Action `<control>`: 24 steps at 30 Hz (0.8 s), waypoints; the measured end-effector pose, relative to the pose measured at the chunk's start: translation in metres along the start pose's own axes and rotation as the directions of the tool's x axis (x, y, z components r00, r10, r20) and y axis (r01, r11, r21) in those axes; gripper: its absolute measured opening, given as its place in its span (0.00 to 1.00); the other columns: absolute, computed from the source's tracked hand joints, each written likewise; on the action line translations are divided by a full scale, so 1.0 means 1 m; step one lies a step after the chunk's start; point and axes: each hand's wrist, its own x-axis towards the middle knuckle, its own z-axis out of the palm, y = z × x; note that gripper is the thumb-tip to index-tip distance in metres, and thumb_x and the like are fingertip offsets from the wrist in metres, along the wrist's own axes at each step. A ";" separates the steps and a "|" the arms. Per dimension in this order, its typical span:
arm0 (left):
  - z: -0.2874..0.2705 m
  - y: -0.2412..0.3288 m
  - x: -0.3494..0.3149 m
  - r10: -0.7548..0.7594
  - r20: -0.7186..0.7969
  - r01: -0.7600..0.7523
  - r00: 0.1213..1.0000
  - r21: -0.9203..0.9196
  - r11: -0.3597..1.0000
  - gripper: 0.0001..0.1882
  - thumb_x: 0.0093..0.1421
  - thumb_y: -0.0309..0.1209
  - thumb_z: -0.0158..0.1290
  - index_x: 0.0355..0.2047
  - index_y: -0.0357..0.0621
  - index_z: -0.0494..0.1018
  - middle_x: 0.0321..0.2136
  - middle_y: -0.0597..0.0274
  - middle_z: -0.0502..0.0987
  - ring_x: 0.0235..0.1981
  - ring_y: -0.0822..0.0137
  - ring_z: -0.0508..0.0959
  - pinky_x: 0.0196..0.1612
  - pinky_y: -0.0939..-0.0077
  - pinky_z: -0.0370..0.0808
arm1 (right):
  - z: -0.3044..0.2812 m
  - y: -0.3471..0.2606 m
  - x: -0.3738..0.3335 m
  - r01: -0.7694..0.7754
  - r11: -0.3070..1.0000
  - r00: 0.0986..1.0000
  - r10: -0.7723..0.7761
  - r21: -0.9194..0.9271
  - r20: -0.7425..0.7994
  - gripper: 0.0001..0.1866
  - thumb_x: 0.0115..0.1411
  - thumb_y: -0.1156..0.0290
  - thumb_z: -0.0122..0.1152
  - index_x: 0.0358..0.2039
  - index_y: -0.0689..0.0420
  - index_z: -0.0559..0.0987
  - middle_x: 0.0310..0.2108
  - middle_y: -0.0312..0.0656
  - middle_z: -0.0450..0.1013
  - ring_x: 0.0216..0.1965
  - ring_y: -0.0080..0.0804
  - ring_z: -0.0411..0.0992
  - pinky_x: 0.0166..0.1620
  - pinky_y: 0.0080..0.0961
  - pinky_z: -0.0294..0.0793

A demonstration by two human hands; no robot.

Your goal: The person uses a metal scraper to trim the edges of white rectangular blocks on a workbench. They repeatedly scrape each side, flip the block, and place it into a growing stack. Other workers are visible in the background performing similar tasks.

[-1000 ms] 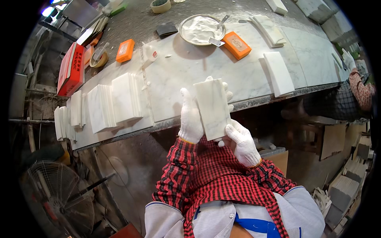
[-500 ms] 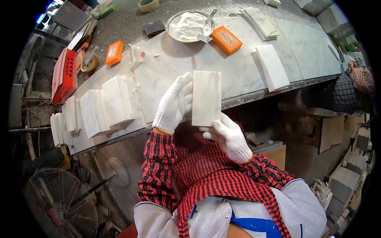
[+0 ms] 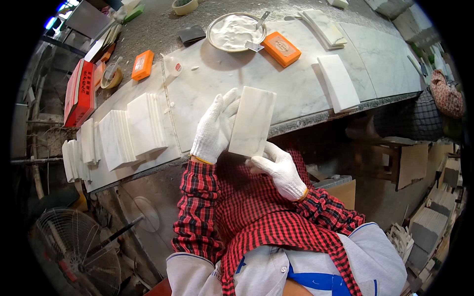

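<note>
A pale, grey-veined marble tile [image 3: 253, 121] is held up in front of me, leaning a little to the right at its top. My right hand [image 3: 280, 170], in a white knit glove, grips its bottom edge, thumb on the front and other fingers largely hidden underneath. Beside the tile's left edge, my gloved left hand [image 3: 212, 128] is open, thumb and fingers pointing upward. Some of its fingertips reach the tile's edge; whether they press on its back cannot be seen.
Upright tile stacks [image 3: 145, 123] line the marble worktop's left; more tiles [image 3: 338, 84] lie right. Beyond are a bowl of white paste [image 3: 234, 32] with scrapers, orange boxes [image 3: 281, 49], and a red box [image 3: 80, 93]. A caged fan [image 3: 81, 251] stands lower left; another person [image 3: 419, 116] is right.
The tile has tilted, its lower end swinging left toward my left hand. My right hand has moved slightly left with it, while my left hand stays almost in place.
</note>
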 end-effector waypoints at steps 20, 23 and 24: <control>0.021 0.014 -0.007 0.152 -0.132 -0.017 0.979 0.697 0.717 0.24 0.69 0.31 0.56 0.62 0.31 0.74 0.54 0.54 0.81 0.53 0.69 0.79 0.58 0.73 0.76 | 0.014 -0.033 0.012 -0.131 0.944 0.984 0.160 -0.303 0.074 0.16 0.67 0.62 0.68 0.45 0.63 0.85 0.37 0.39 0.83 0.37 0.17 0.78 0.38 0.17 0.77; 0.022 0.013 -0.006 0.159 -0.147 -0.025 0.976 0.654 0.756 0.22 0.71 0.32 0.55 0.62 0.32 0.75 0.53 0.56 0.81 0.52 0.70 0.79 0.57 0.74 0.76 | -0.006 -0.045 0.030 0.063 0.895 0.989 -0.116 -0.443 -0.095 0.23 0.65 0.59 0.70 0.51 0.66 0.82 0.38 0.46 0.84 0.39 0.29 0.81 0.46 0.29 0.81; 0.023 0.012 -0.003 0.145 -0.156 -0.014 0.977 0.633 0.774 0.22 0.71 0.32 0.55 0.62 0.32 0.74 0.53 0.56 0.81 0.52 0.70 0.79 0.57 0.74 0.76 | -0.015 -0.052 0.038 0.069 0.864 0.971 -0.173 -0.499 -0.164 0.27 0.63 0.59 0.71 0.55 0.66 0.81 0.40 0.48 0.84 0.42 0.32 0.81 0.50 0.31 0.80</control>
